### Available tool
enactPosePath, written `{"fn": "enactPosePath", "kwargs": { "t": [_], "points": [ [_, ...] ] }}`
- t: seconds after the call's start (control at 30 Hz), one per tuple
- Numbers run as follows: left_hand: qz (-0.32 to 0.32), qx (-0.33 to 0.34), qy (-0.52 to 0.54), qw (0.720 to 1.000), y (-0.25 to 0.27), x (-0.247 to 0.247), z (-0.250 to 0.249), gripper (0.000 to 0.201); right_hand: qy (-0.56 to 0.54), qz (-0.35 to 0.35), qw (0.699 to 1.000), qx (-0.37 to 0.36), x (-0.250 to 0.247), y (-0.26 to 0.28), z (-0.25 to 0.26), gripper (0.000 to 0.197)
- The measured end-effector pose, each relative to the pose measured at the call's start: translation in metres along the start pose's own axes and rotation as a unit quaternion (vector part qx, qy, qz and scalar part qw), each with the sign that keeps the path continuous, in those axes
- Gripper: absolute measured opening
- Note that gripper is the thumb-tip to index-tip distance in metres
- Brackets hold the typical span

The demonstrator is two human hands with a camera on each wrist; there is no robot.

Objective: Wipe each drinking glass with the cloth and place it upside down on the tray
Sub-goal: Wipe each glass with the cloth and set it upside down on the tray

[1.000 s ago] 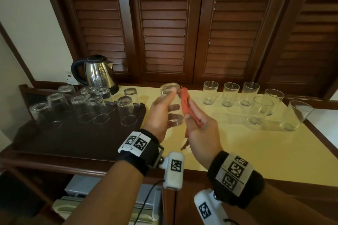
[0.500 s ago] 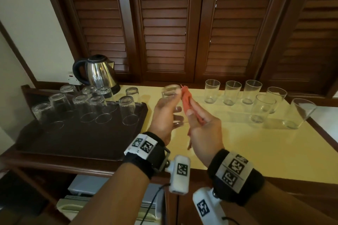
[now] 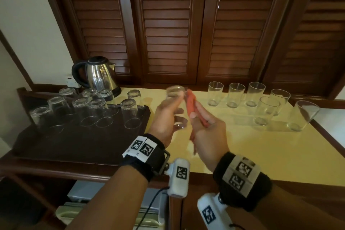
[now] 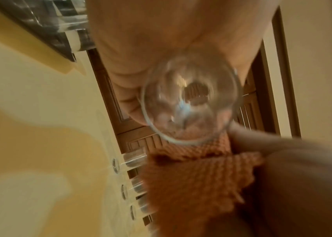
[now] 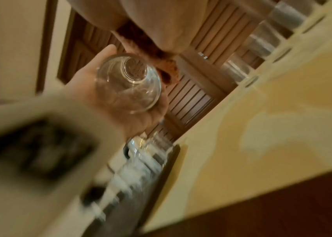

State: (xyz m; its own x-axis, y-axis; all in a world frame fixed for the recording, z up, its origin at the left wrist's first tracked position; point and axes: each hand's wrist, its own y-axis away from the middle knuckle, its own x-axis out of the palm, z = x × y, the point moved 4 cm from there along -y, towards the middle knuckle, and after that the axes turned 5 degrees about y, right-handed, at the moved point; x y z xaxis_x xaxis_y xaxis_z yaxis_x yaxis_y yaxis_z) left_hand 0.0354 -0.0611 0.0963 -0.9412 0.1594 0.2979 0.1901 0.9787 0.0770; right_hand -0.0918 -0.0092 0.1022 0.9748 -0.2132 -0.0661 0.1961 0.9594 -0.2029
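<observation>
The left hand [image 3: 164,117] holds a glass [image 3: 174,93] up over the desk [image 3: 242,145], just right of the tray [image 3: 74,142]. The right hand [image 3: 209,130] pinches the cloth [image 3: 191,102] beside it. Glass is hard, slippery and could break, so hold it round the middle. The cloth is soft.

Tray [image 3: 78,142]: near half bare; inverted glasses [image 3: 97,110] crowded its far half. Desk [image 3: 261,147]: near part bare; upright glasses [image 3: 257,99] lined rear.
</observation>
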Motion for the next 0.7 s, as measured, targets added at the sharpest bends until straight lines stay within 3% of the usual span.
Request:
{"fn": "enactPosePath", "kwargs": {
  "t": [0.13, 0.23, 0.3, 0.4, 0.53, 0.63, 0.7],
  "points": [
    [0.046, -0.023, -0.007, 0.999, 0.003, 0.004, 0.001, 0.036, -0.035, -0.041, 0.999, 0.004, -0.006, -0.006, 0.005, 0.041],
    [-0.002, 0.046, 0.0, 0.999, 0.0, -0.002, -0.007, 0.053, -0.028, -0.02, 0.999, -0.012, 0.003, -0.002, 0.009, 0.039],
    [0.003, 0.025, 0.013, 1.0, 0.0, -0.002, -0.01, 0.057, 0.001, -0.007, 0.999, -0.032, 0.007, 0.003, 0.013, 0.04],
    [0.047, 0.005, -0.007, 0.999, 0.001, 0.001, -0.011, 0.041, -0.023, -0.056, 0.998, -0.03, -0.002, -0.008, 0.016, 0.04],
    [-0.018, 0.037, 0.0, 0.999, -0.002, -0.006, -0.012, 0.055, 0.018, 0.012, 0.999, -0.043, 0.012, 0.007, 0.015, 0.042],
    [0.034, -0.021, -0.011, 0.999, 0.0, -0.002, -0.006, 0.044, -0.006, -0.037, 0.999, -0.032, 0.004, -0.004, 0.015, 0.04],
    [0.042, -0.007, -0.013, 0.999, -0.002, -0.002, -0.004, 0.039, -0.024, -0.05, 0.998, -0.035, -0.001, -0.01, 0.016, 0.039]
  ]
}}
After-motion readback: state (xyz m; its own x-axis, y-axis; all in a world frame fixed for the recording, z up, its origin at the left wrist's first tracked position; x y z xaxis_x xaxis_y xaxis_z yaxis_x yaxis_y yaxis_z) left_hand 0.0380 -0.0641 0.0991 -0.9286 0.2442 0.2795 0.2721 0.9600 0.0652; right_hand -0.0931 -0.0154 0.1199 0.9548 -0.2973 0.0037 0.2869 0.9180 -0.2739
